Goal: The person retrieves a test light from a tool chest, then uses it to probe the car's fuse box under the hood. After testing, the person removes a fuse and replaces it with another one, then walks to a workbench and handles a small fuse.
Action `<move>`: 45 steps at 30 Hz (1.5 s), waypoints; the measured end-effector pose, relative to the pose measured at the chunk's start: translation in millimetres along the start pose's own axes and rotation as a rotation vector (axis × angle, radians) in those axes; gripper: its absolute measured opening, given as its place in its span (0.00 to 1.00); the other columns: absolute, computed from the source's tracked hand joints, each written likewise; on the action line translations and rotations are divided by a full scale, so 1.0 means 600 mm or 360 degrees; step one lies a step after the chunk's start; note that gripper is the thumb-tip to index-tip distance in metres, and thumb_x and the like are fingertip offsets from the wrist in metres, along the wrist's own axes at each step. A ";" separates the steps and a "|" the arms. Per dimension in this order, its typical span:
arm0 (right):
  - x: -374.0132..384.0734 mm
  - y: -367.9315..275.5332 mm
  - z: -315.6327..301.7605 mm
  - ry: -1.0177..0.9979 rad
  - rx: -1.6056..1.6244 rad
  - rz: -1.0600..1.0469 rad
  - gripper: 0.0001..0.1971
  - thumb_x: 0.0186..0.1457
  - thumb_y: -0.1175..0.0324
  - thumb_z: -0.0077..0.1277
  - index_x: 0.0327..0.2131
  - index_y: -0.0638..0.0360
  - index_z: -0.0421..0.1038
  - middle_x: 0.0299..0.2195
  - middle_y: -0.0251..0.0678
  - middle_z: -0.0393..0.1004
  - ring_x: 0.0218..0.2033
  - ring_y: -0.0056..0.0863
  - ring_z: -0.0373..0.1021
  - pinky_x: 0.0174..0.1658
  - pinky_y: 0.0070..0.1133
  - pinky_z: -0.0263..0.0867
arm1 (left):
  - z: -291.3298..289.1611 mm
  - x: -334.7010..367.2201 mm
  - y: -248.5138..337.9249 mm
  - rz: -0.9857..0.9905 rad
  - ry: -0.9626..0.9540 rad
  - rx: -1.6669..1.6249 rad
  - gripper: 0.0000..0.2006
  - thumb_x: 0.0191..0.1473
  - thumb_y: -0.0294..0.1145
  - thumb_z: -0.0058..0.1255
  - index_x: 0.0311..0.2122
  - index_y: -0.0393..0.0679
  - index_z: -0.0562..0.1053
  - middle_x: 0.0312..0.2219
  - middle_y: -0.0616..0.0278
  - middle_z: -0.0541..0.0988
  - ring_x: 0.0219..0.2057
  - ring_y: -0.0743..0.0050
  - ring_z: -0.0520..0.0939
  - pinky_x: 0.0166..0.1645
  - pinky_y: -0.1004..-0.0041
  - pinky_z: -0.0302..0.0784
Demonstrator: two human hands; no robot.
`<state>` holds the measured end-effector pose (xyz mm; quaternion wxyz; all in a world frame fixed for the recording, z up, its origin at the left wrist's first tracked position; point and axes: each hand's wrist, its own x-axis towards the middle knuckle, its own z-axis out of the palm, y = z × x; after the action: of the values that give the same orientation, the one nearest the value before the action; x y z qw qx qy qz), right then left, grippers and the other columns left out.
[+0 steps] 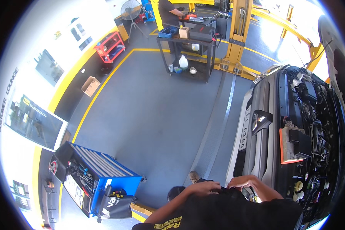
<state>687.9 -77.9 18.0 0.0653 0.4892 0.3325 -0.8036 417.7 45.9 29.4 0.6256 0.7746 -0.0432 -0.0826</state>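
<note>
Both of my hands are in front of my dark shirt, close to the front corner of a car [258, 147] with its bonnet raised. My left hand [207, 187] is closed, its fingers bent inward against something dark. Beside it, my right hand [242, 181] is also closed, with the fingertips pinched together and pointing down. Between the hands is a small dark patch that blends with my clothing, so what they hold cannot be made out. An air filter [286, 147] with an orange rim rests on the open engine bay [314, 115], to the right of my hands.
A blue tool trolley [119, 180] with tools on top stands at left. Further off are a black workbench [188, 41] with bottles, a yellow lift post [237, 38], a red cart [110, 48], a cardboard box [90, 86] and a fan [130, 10]. A person [168, 15] works behind the bench.
</note>
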 end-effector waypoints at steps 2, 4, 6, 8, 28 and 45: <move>0.008 -0.007 -0.033 0.0165 0.0167 0.0047 0.24 0.67 0.53 0.50 0.52 0.65 0.78 0.41 0.39 0.81 0.32 0.28 0.79 0.37 0.29 0.79 | -0.070 0.021 -0.001 0.0006 -0.0131 -0.0030 0.16 0.68 0.37 0.53 0.54 0.39 0.72 0.49 0.51 0.74 0.49 0.48 0.77 0.54 0.58 0.75; 0.025 -0.018 -0.069 0.0041 0.0300 -0.0021 0.21 0.68 0.58 0.50 0.51 0.65 0.79 0.41 0.34 0.81 0.34 0.23 0.77 0.37 0.25 0.77 | -0.128 0.026 -0.007 0.0056 -0.0164 -0.0107 0.17 0.68 0.41 0.53 0.54 0.41 0.73 0.47 0.51 0.75 0.48 0.46 0.77 0.56 0.56 0.74; 0.049 -0.038 -0.105 0.0063 0.0326 -0.0161 0.19 0.69 0.61 0.49 0.52 0.66 0.79 0.43 0.32 0.81 0.40 0.22 0.76 0.41 0.23 0.76 | -0.185 0.018 -0.023 0.0066 -0.0091 0.0065 0.17 0.68 0.44 0.54 0.51 0.42 0.73 0.46 0.52 0.75 0.46 0.50 0.79 0.53 0.57 0.75; 0.083 -0.076 -0.144 0.0172 0.0214 -0.0269 0.20 0.70 0.59 0.49 0.54 0.66 0.78 0.43 0.32 0.81 0.42 0.22 0.75 0.43 0.23 0.75 | -0.243 0.005 -0.047 0.0043 -0.0066 0.0086 0.18 0.67 0.47 0.55 0.49 0.41 0.74 0.44 0.51 0.77 0.45 0.51 0.80 0.52 0.58 0.75; 0.389 -1.051 -0.626 0.1307 -0.0916 -0.0171 0.15 0.67 0.56 0.49 0.47 0.49 0.81 0.42 0.43 0.84 0.45 0.50 0.78 0.49 0.40 0.73 | -1.270 -0.365 -0.307 -0.0538 0.0492 0.0341 0.18 0.68 0.47 0.53 0.48 0.41 0.78 0.44 0.51 0.81 0.46 0.57 0.83 0.51 0.59 0.79; 0.621 -2.225 -1.255 0.1089 -0.1946 -0.1092 0.14 0.67 0.57 0.51 0.42 0.60 0.76 0.39 0.44 0.79 0.44 0.51 0.77 0.47 0.42 0.72 | -2.272 -0.714 -0.454 -0.0716 0.1455 0.0258 0.15 0.68 0.39 0.55 0.51 0.39 0.78 0.44 0.51 0.85 0.46 0.59 0.86 0.52 0.62 0.80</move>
<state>481.8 1483.3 110.9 -0.0351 0.4568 0.8508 -0.2573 234.7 1488.4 73.0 0.4852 0.7676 0.3962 0.1356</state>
